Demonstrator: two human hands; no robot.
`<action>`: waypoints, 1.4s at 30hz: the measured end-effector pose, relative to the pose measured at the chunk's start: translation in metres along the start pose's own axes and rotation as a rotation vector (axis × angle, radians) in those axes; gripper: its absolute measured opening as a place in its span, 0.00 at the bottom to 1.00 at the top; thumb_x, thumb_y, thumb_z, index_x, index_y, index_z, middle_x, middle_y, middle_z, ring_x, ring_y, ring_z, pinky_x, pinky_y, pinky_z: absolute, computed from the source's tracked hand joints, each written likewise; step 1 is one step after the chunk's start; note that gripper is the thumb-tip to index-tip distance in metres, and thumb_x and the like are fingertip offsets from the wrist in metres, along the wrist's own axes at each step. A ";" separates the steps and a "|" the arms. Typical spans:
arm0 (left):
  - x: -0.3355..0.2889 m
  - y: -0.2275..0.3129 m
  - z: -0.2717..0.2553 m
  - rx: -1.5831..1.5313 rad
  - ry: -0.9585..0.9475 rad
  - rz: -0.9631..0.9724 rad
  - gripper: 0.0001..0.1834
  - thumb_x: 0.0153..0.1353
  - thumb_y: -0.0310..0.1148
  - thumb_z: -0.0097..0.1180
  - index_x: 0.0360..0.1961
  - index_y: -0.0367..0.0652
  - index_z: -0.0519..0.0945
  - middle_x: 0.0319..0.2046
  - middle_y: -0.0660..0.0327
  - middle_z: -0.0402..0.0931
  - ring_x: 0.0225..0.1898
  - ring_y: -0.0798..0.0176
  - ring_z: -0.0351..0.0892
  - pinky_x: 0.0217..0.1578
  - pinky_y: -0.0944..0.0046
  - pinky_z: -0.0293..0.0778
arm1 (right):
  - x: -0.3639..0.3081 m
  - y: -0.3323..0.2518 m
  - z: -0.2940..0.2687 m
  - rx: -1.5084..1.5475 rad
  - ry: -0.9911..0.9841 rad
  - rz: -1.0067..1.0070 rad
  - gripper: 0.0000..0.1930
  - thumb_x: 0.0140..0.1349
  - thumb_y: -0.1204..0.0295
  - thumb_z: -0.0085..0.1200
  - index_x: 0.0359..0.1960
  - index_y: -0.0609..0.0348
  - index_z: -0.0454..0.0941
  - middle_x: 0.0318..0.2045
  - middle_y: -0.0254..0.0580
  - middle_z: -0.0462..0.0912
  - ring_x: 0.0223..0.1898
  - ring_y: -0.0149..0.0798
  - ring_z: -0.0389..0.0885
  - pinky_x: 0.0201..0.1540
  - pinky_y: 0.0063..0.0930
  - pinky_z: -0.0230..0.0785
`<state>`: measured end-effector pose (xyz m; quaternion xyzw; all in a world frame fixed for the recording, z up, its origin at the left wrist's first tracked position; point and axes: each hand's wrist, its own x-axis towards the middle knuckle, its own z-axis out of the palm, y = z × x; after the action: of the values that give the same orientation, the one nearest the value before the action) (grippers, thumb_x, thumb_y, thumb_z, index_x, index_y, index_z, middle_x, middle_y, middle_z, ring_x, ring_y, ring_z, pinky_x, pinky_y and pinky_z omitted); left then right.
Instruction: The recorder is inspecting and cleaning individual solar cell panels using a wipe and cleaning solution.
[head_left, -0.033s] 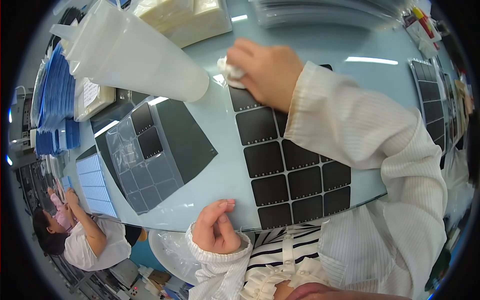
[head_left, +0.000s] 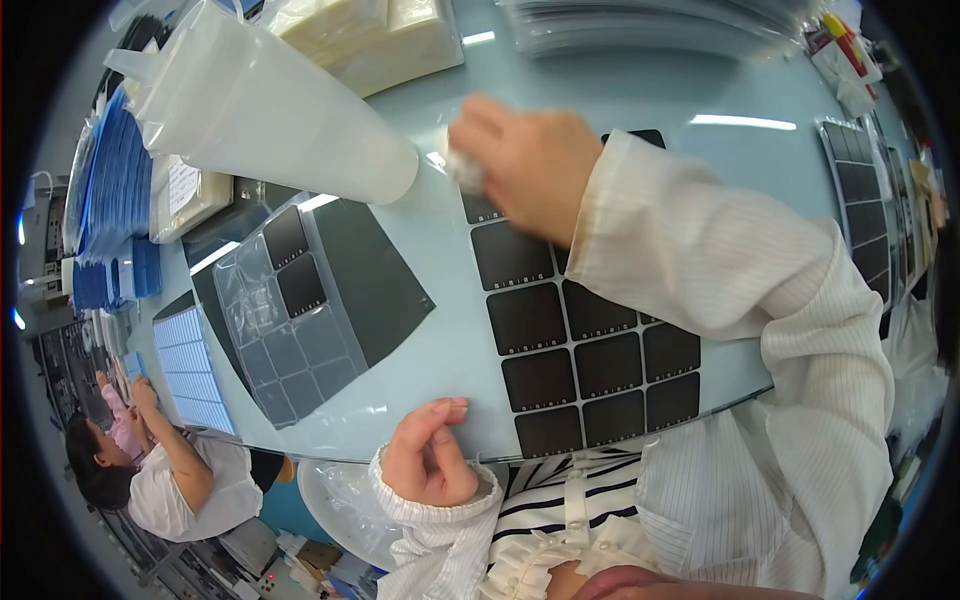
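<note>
My right hand is bent over the far left corner of a sheet of dark, rounded-corner tiles, gripping a wad of white tissue or cloth against it. The hand is blurred, and it and the sleeve cover several tiles at the far end. Each tile carries a row of small pale marks along one edge. At the table's near edge rests my left hand, its fingers loosely curled in with nothing visible in them, just left of the sheet's near end.
Left of the sheet lies a clear tray with two dark tiles, on a black sheet. Behind it a translucent plastic pitcher leans over the table. Stacked blue sheets and clear film stand farther out. A co-worker sits at left.
My right hand, with the white wad, has come slightly toward me along the sheet's far left corner. My left hand stays in nearly the same place.
</note>
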<state>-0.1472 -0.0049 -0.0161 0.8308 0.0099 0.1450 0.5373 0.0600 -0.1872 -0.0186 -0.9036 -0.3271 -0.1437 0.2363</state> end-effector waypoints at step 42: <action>0.002 -0.010 -0.008 0.061 0.020 0.096 0.08 0.59 0.20 0.44 0.38 0.31 0.74 0.25 0.59 0.74 0.28 0.67 0.75 0.30 0.71 0.72 | -0.145 0.050 -0.126 -0.182 0.391 0.354 0.13 0.52 0.73 0.55 0.39 0.60 0.72 0.31 0.44 0.75 0.27 0.41 0.75 0.31 0.28 0.68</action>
<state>-0.1455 0.0070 -0.0216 0.8449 -0.0203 0.1784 0.5039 -0.0285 -0.3625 0.0114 -0.9193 -0.0980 -0.3008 0.2342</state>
